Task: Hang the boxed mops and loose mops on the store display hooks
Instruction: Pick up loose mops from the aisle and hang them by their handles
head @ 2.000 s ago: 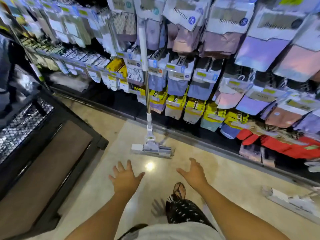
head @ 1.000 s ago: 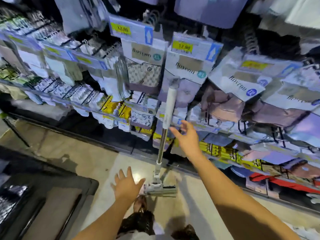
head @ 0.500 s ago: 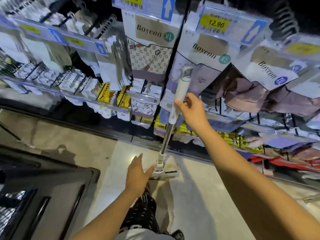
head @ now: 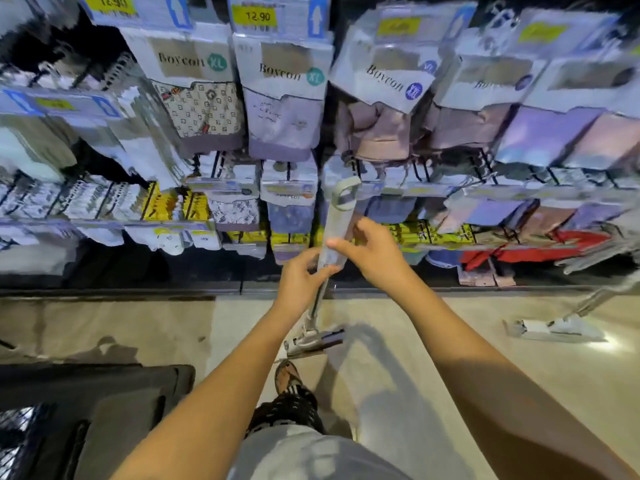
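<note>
loose mop (head: 336, 220) upright, head on the floor (head: 433, 375). right hand (head: 372, 252) wraps its grey grip, left hand (head: 299, 282) grasps just below. step: pickup. next, probably: lift, put top loop (head: 344, 194) on a free hook.

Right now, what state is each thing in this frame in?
Mop, upright, held at the handle, head near the floor.
Left hand, gripping the handle lower down.
Right hand, gripping the handle's grey grip.
Second mop, head on the floor, unheld.
Boycon packs, hanging in rows.
</note>
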`<action>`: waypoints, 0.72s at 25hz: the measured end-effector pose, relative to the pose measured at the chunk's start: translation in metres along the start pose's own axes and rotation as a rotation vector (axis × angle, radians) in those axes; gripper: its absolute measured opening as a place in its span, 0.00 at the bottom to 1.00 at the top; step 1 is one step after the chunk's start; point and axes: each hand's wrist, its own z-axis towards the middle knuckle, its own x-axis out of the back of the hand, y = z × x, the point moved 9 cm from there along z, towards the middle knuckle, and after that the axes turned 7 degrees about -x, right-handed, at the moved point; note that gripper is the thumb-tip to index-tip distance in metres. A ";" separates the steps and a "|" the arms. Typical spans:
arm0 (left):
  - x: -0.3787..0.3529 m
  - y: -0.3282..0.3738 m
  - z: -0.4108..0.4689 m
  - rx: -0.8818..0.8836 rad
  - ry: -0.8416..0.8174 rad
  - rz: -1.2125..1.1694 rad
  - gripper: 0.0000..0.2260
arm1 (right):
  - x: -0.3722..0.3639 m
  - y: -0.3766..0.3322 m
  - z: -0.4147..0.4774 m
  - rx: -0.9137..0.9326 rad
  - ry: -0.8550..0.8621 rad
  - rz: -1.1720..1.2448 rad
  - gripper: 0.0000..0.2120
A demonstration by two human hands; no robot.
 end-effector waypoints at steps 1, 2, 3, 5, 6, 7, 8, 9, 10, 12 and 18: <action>-0.011 0.010 -0.011 -0.018 -0.003 0.004 0.12 | 0.012 0.006 -0.017 0.009 0.022 0.023 0.10; -0.023 0.020 -0.024 -0.035 -0.015 0.009 0.11 | 0.024 0.012 -0.035 0.020 0.049 0.040 0.09; -0.036 0.031 -0.037 -0.052 -0.031 0.013 0.11 | 0.038 0.017 -0.054 0.035 0.080 0.058 0.07; -0.064 0.055 -0.062 -0.084 -0.072 0.014 0.12 | 0.070 0.024 -0.097 0.085 0.165 0.090 0.07; -0.078 0.067 -0.073 -0.105 -0.094 0.021 0.12 | 0.087 0.024 -0.118 0.114 0.206 0.102 0.09; -0.090 0.079 -0.081 -0.126 -0.117 0.031 0.13 | 0.102 0.024 -0.137 0.134 0.236 0.119 0.09; -0.107 0.092 -0.092 -0.152 -0.149 0.043 0.13 | 0.120 0.027 -0.160 0.149 0.264 0.147 0.10; -0.124 0.107 -0.105 -0.182 -0.182 0.048 0.12 | 0.138 0.031 -0.183 0.161 0.286 0.170 0.11; -0.142 0.122 -0.119 -0.222 -0.227 0.049 0.09 | 0.155 0.035 -0.205 0.172 0.307 0.193 0.11; -0.179 0.152 -0.148 -0.326 -0.328 0.075 0.04 | 0.189 0.046 -0.251 0.200 0.372 0.235 0.11; -0.284 0.216 -0.227 -0.587 -0.553 0.069 0.04 | 0.262 0.077 -0.382 0.284 0.637 0.321 0.07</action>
